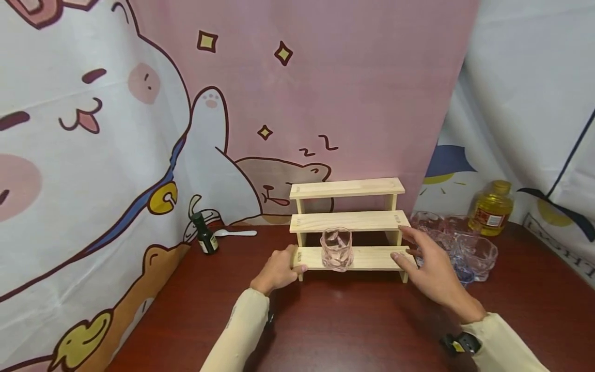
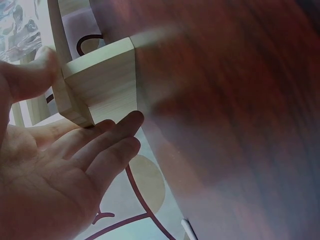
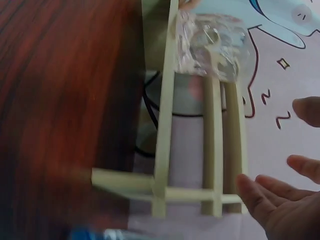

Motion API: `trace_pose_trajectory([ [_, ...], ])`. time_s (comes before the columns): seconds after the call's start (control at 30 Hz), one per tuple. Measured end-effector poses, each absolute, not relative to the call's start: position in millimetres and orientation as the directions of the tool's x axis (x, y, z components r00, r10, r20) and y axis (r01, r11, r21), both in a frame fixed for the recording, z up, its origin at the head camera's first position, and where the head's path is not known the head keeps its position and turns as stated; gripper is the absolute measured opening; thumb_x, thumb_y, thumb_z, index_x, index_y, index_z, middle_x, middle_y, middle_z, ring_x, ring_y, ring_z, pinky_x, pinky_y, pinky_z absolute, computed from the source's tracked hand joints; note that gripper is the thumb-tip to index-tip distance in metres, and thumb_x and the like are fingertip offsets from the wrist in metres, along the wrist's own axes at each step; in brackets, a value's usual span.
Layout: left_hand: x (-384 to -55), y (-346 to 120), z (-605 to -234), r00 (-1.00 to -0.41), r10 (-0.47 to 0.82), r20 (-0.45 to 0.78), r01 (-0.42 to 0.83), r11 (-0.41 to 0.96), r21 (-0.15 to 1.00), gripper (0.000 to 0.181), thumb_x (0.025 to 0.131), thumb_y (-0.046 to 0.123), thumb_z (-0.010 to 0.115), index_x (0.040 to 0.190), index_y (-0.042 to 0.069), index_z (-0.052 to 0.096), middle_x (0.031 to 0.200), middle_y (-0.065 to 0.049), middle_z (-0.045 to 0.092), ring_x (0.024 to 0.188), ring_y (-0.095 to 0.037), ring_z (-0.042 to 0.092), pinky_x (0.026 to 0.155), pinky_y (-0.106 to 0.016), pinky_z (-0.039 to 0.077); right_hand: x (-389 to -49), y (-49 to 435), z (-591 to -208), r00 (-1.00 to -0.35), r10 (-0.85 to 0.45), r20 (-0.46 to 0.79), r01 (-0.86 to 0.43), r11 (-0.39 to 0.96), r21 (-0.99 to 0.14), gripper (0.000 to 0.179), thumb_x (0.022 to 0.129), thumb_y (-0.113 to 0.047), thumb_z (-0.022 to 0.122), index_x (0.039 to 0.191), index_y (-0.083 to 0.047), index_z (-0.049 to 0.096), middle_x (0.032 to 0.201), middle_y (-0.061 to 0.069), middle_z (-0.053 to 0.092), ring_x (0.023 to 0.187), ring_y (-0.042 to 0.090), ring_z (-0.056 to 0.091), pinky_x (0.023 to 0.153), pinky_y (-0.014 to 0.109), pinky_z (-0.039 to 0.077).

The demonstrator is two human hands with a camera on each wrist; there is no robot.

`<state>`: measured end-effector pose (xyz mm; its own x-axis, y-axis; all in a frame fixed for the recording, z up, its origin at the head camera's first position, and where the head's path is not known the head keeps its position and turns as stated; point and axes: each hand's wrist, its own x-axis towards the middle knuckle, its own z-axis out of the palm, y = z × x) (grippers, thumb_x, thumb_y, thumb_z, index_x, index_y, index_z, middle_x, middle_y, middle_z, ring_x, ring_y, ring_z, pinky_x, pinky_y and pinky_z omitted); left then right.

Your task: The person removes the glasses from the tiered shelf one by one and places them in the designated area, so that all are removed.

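A three-step wooden rack (image 1: 367, 258) stands on the dark red-brown table, and one pinkish clear glass (image 1: 337, 250) is on its lowest step, left of the middle. My left hand (image 1: 279, 269) holds the left end of that step. In the left wrist view the thumb lies on the step's edge, while the other fingers of the left hand (image 2: 60, 165) reach round its end. At the rack's right end is my right hand (image 1: 432, 268), fingers spread and thumb apart. The right wrist view shows nothing held between the fingers of the right hand (image 3: 285, 200).
Several clear and tinted glasses (image 1: 476, 253) stand to the right of the rack, with a bottle of yellow oil (image 1: 492, 209) behind them. Back left are a small dark green bottle (image 1: 204, 235) and a white spoon (image 1: 234, 233). A printed cloth (image 1: 362, 103) hangs behind the table.
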<state>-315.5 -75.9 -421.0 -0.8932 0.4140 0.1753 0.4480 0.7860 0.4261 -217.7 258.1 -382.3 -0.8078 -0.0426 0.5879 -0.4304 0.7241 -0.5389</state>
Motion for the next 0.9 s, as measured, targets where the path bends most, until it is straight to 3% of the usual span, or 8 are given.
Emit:
trace_pose_trajectory([
  [0.23,-316.8,-73.9,-420.2,-0.893,0.412,0.181,0.449,0.789,0.42,0.051,0.09,0.026,0.074,0.129,-0.001,0.056,0.085,-0.008,0.062,0.071,-0.018,0.053,0.062,-0.029,0.043,-234.1,231.2,-390.7,-0.814,-0.084,0.574,-0.491,0.627,-0.605,0.059,0.09,-0.009,0.073,0.142,0.004,0.048,0.14,0.026,0.054,0.123,0.045,0.057,0.09,0.055,0.054],
  [0.6,-318.0,-75.2,-418.8,-0.891,0.416,0.18,0.452,0.78,0.433,0.05,0.09,0.026,0.074,0.128,-0.001,0.056,0.085,-0.007,0.062,0.071,-0.017,0.053,0.06,-0.027,0.042,-257.4,193.3,-389.9,-0.916,-0.201,0.347,-0.396,0.59,-0.703,0.085,0.086,-0.026,0.079,0.154,-0.005,0.033,0.154,0.023,0.042,0.139,0.044,0.045,0.105,0.058,0.046],
  [0.9,-317.0,-74.5,-418.9,-0.902,0.401,0.163,0.43,0.786,0.444,0.051,0.09,0.025,0.074,0.13,0.0,0.055,0.087,-0.008,0.062,0.073,-0.019,0.053,0.061,-0.029,0.042,-271.4,177.1,-389.7,-0.932,-0.184,0.312,-0.354,0.645,-0.677,0.094,0.08,-0.032,0.085,0.154,-0.004,0.033,0.144,0.026,0.052,0.129,0.043,0.055,0.103,0.059,0.045],
])
